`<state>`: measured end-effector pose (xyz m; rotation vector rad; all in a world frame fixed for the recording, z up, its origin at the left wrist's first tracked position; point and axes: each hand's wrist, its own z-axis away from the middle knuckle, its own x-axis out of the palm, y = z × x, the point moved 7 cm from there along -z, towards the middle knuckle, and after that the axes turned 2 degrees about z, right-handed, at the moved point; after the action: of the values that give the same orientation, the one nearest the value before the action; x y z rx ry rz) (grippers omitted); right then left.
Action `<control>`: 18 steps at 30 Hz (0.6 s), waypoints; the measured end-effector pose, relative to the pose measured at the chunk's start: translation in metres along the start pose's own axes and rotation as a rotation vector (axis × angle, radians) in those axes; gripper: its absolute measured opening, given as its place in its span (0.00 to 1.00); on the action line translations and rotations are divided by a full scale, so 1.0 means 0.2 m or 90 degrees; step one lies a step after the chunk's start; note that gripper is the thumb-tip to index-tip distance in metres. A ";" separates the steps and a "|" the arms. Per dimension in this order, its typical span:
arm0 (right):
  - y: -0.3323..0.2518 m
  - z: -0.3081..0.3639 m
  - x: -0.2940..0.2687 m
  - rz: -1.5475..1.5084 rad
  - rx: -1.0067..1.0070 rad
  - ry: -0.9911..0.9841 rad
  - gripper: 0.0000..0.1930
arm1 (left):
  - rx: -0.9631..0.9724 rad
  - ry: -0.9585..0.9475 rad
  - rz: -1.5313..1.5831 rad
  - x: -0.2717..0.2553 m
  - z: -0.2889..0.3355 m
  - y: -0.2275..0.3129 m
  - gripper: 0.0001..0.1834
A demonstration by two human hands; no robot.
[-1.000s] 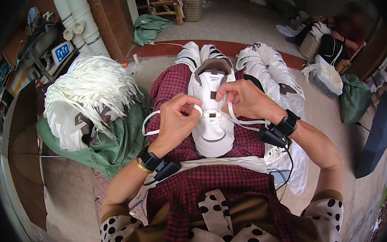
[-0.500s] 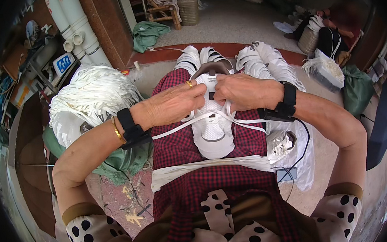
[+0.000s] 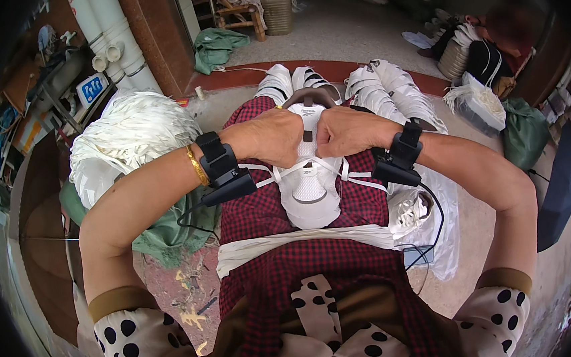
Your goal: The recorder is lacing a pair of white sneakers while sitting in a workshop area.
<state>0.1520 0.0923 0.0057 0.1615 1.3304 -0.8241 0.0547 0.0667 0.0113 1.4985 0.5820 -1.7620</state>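
Observation:
A white sneaker (image 3: 312,206) rests on my lap over a red-and-black checked apron (image 3: 251,211), toe toward me, dark collar away. A flat white shoelace (image 3: 364,174) crosses over its tongue and trails off both sides. My left hand (image 3: 274,136) is closed at the shoe's left eyelet edge, with lace running up under it. Opposite, my right hand (image 3: 352,131) is curled closed at the right edge, lace running beneath it too. Both sets of fingertips are mostly hidden by the knuckles.
A big bundle of white laces (image 3: 131,130) sits at left on a green sack (image 3: 169,234). White shoes (image 3: 386,93) stand in rows beyond my knees; another laced shoe (image 3: 409,212) lies at right on clear plastic. A seated person (image 3: 496,48) works at far right.
Both hands have rolled inward, knuckles now up, and the crossed lace sits tighter against the tongue. The trailing lace at left has been drawn shorter.

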 end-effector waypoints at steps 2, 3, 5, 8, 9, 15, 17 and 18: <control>-0.01 0.01 0.02 -0.004 0.056 0.052 0.11 | -0.009 0.056 0.077 -0.01 0.01 -0.02 0.08; 0.01 0.02 -0.01 -0.206 0.084 0.142 0.11 | 0.003 0.056 0.080 0.00 0.01 -0.01 0.08; 0.05 0.03 -0.03 -0.553 0.084 0.286 0.14 | 0.007 0.038 0.068 0.01 0.01 -0.01 0.09; 0.02 0.07 -0.01 -0.651 -0.070 0.364 0.15 | -0.031 0.127 0.206 -0.03 0.05 -0.01 0.09; 0.01 0.08 0.00 -0.670 -0.109 0.337 0.16 | -0.029 0.159 0.354 -0.04 0.06 0.00 0.08; 0.07 0.10 0.03 -0.652 -0.118 0.359 0.17 | 0.037 0.261 0.755 -0.03 0.18 0.05 0.13; 0.06 0.11 0.02 -0.638 -0.123 0.362 0.17 | -0.063 0.311 0.867 0.01 0.19 0.00 0.13; 0.06 0.10 0.02 -0.636 -0.112 0.358 0.17 | -0.063 0.313 0.862 0.01 0.18 0.00 0.13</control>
<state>0.1749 0.0877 0.0035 -0.4932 2.0379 -1.5537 0.0314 0.0406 0.0167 1.6102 -0.1738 -0.3255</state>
